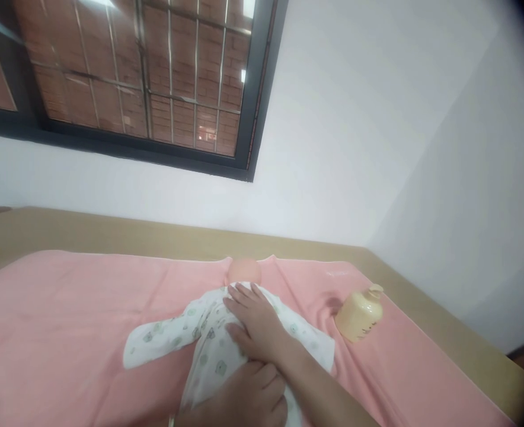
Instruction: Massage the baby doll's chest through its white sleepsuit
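A baby doll [244, 271] with a smooth round head lies on a pink blanket [88, 302]. It wears a white long-sleeved garment [168, 339] with small green prints, sleeves spread to both sides. My right hand [255, 320] rests flat on the chest of the garment just below the head, fingers extended and thumb apart. Lower down, my left hand [262, 394] is closed, its fingers curled, over the front of the garment and against my right wrist. Whatever those fingers may hold is hidden. The doll's lower body is covered by my arms or cut off by the frame.
To the right, a pale yellow bottle [360, 314] with a spout-like top stands tilted in view on the blanket. Under the blanket is a wooden surface [124, 234], bordered by a white wall [333, 130]. A dark-framed window [248, 142] with bars is at upper left.
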Demonstrator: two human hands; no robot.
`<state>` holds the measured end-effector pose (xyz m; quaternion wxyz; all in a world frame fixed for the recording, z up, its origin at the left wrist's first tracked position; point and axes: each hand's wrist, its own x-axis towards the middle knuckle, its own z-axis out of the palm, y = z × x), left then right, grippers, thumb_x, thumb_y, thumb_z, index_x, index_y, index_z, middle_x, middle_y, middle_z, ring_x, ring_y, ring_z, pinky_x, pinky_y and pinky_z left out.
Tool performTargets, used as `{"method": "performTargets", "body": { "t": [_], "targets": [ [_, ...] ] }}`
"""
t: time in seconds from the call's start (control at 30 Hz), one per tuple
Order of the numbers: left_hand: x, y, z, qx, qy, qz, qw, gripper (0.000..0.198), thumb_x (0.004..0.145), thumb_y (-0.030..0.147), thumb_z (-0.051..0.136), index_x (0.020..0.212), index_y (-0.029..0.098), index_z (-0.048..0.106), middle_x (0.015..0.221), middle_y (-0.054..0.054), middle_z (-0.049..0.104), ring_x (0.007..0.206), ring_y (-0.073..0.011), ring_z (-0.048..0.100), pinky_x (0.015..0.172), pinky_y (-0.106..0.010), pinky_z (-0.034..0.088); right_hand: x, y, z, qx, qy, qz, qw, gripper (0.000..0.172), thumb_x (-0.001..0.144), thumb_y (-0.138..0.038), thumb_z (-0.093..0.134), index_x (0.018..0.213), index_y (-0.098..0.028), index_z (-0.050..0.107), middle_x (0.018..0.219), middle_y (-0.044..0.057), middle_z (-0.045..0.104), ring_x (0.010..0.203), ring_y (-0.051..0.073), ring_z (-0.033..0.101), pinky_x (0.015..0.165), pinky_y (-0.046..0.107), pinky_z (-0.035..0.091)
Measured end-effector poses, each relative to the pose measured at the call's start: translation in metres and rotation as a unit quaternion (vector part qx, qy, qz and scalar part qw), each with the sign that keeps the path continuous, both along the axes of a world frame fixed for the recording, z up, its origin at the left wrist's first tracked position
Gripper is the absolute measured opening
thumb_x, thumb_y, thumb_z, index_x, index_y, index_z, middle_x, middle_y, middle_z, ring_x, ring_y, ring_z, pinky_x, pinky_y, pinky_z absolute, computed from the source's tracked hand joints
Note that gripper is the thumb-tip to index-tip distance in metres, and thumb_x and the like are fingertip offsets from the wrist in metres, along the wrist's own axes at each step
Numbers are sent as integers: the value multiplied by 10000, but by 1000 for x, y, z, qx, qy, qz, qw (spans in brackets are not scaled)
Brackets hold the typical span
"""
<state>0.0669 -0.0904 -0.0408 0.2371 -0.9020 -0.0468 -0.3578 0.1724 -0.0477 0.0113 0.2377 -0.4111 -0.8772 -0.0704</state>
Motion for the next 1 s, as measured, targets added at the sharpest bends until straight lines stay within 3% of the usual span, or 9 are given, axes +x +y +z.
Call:
{"method": "performTargets", "body": {
  "t": [0.13, 0.27, 0.37, 0.47, 0.6, 0.73, 0.9, 1.0],
  "targets": [
    [1, 1, 0, 8, -13, -3, 1000, 317, 752, 188, 574, 560, 187, 323, 556, 19, 374, 546, -111, 334, 486, -306, 151, -1, -2, 2, 26, -6, -26, 999, 587, 867, -351, 445, 1386, -93, 353, 1472, 164, 275, 1366, 301, 200, 1102, 560, 125],
    [-2, -3, 1, -13, 4, 12, 1000, 288, 753, 160, 554, 572, 191, 332, 573, 17, 376, 559, -118, 339, 495, -310, 156, -2, -4, 5, 11, -33, 0, 999, 534, 881, -329, 429, 1375, -131, 382, 1445, 134, 343, 1361, 265, 228, 1108, 508, 183],
    [-5, -6, 3, -17, 31, 7, 999, 266, 774, 167, 542, 590, 189, 352, 591, 14, 394, 576, -120, 356, 503, -304, 178, -3, -5, 6, 30, -30, -29, 999, 607, 867, -345, 459, 1411, -116, 318, 1489, 159, 235, 1382, 309, 138, 1095, 553, 167],
    [-5, -7, 3, -22, 23, -3, 999, 266, 762, 180, 555, 588, 186, 354, 594, 11, 392, 581, -124, 359, 501, -301, 169, -3, -6, 6, 12, -46, -1, 999, 536, 893, -365, 424, 1383, -153, 371, 1466, 128, 305, 1372, 277, 191, 1100, 518, 196],
    [-2, -6, 2, -28, -13, 15, 999, 296, 734, 141, 564, 569, 180, 321, 581, 13, 379, 567, -114, 333, 500, -296, 152, -3, -6, 4, 31, -19, -43, 998, 585, 869, -346, 459, 1395, -119, 343, 1486, 164, 238, 1367, 318, 181, 1088, 562, 172],
    [-2, -6, 1, -15, 11, 12, 1000, 300, 757, 163, 565, 581, 180, 323, 581, 17, 384, 569, -112, 338, 502, -292, 155, -4, -5, 4, -6, -40, 3, 999, 477, 899, -343, 416, 1347, -177, 417, 1439, 109, 360, 1324, 258, 300, 1101, 506, 204],
    [-2, -10, 5, -31, 7, 34, 999, 280, 765, 160, 562, 575, 186, 357, 589, 13, 398, 576, -123, 340, 501, -303, 167, -3, -5, 3, 15, -9, -21, 1000, 548, 883, -334, 438, 1385, -129, 360, 1468, 143, 294, 1369, 277, 204, 1103, 523, 187],
    [-1, -12, 7, -36, -4, 40, 999, 294, 756, 144, 565, 554, 181, 354, 581, 9, 400, 579, -127, 342, 508, -305, 168, -2, -4, 4, -1, -5, -2, 1000, 471, 884, -336, 443, 1324, -169, 445, 1384, 102, 443, 1316, 236, 329, 1111, 477, 218]
  ]
}}
